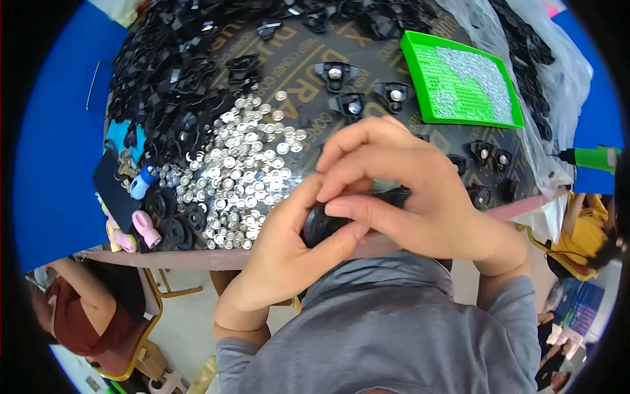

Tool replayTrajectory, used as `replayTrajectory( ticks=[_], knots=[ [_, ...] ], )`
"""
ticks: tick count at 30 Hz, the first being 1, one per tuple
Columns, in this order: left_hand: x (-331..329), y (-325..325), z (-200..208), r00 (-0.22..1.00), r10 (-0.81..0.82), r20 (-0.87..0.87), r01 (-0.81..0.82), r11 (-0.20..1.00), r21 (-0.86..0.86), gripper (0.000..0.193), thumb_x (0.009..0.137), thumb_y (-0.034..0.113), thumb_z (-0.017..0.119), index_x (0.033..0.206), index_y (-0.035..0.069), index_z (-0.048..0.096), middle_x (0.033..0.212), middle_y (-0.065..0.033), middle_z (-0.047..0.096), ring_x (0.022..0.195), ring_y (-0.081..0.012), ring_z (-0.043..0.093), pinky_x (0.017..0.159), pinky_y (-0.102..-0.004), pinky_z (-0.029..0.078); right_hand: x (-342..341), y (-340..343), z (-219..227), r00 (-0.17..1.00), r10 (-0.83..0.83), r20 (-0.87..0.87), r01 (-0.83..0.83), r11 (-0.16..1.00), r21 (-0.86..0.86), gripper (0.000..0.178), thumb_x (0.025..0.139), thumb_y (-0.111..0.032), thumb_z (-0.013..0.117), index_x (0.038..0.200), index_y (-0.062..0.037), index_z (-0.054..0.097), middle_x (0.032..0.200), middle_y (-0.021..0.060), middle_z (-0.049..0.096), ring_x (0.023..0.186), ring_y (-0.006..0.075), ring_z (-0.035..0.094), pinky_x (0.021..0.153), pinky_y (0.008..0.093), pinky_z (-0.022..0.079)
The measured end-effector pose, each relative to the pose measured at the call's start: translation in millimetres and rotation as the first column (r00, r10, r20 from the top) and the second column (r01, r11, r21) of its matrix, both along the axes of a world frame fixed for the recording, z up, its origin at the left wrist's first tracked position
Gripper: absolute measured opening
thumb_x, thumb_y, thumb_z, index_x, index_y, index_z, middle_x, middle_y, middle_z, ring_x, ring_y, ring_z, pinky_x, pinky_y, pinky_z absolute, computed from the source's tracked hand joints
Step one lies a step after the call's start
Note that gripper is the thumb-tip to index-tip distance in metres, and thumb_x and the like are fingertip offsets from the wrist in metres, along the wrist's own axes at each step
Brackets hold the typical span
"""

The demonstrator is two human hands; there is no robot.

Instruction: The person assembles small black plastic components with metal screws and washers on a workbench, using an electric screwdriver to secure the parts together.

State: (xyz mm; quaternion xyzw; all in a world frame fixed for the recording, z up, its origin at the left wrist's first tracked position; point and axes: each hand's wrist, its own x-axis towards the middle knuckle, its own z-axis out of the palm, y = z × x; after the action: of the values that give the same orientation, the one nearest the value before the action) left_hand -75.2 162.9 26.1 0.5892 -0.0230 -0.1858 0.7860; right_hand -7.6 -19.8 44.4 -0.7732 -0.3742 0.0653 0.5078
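Note:
Close to my body, at the table's near edge, my left hand [279,256] is closed around a round black plastic part [320,226]. The left thumb lies across its near side. My right hand [420,184] bends over the same part, its thumb and fingertips pinched at the upper side. Whether a small piece sits between those right fingertips is hidden. A large heap of silvery round metal pieces [246,164] lies just beyond and left of my left hand. Past my right hand are several black plastic parts with silver centres, one of them [395,96] near the tray.
A green tray [428,118] of small silvery pieces stands at the far right. Black plastic parts [164,85] pile up along the far left. Pink and blue small tools [146,180] and a dark flat pad [117,187] lie left. A green-handled tool [594,159] is at right.

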Motion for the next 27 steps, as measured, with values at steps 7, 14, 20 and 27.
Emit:
replayTrajectory(
  ticks=[7,14,20,27],
  knots=[
    [-11.5,-10.3,-1.5,0.994,0.009,-0.112,-0.025,0.99,-0.142,0.03,0.096,0.004,0.063,0.123,0.0,0.052,0.099,-0.0035,0.062,0.092,-0.0078,0.059,0.081,-0.0224,0.049,-8.2,-20.7,0.6,0.938,-0.04,-0.344,0.078,0.992,0.099,0.008,0.089,-0.008,0.069,0.094,-0.0048,0.064,0.098,0.0056,0.062,0.077,0.0132,0.059,0.061,0.0259,0.045],
    [-19.9,-33.5,-1.0,0.983,0.143,0.118,-0.143,0.99,-0.008,0.043,0.087,-0.013,0.057,0.129,-0.002,0.054,0.112,-0.0072,0.059,0.101,-0.0114,0.056,0.088,-0.0233,0.046,-33.0,-47.1,-13.3,0.959,0.089,0.267,-0.124,0.986,0.114,0.018,0.08,-0.002,0.072,0.095,-0.0021,0.062,0.111,0.0189,0.065,0.086,0.0291,0.068,0.071,0.0352,0.057],
    [-12.0,-22.9,0.3,0.973,0.022,-0.23,-0.085,0.96,-0.267,0.021,0.105,0.012,0.045,0.112,-0.001,0.06,0.096,-0.0059,0.064,0.075,-0.0094,0.059,0.061,-0.0207,0.043,-20.4,-71.7,-12.7,0.807,0.238,0.541,-0.302,0.953,0.031,0.019,0.078,0.0,0.071,0.094,-0.0006,0.062,0.108,0.0172,0.066,0.084,0.0284,0.068,0.069,0.0331,0.06],
    [-0.4,-27.9,3.7,0.94,-0.252,0.231,0.214,0.961,0.176,0.005,0.094,0.002,0.06,0.098,-0.001,0.058,0.091,-0.0097,0.061,0.078,-0.0174,0.061,0.07,-0.0296,0.049,-27.3,-74.7,-15.5,0.876,0.167,0.453,-0.259,0.954,0.15,0.025,0.076,0.006,0.075,0.097,0.0022,0.063,0.108,0.0156,0.063,0.094,0.0363,0.068,0.075,0.0374,0.063]
  ],
)
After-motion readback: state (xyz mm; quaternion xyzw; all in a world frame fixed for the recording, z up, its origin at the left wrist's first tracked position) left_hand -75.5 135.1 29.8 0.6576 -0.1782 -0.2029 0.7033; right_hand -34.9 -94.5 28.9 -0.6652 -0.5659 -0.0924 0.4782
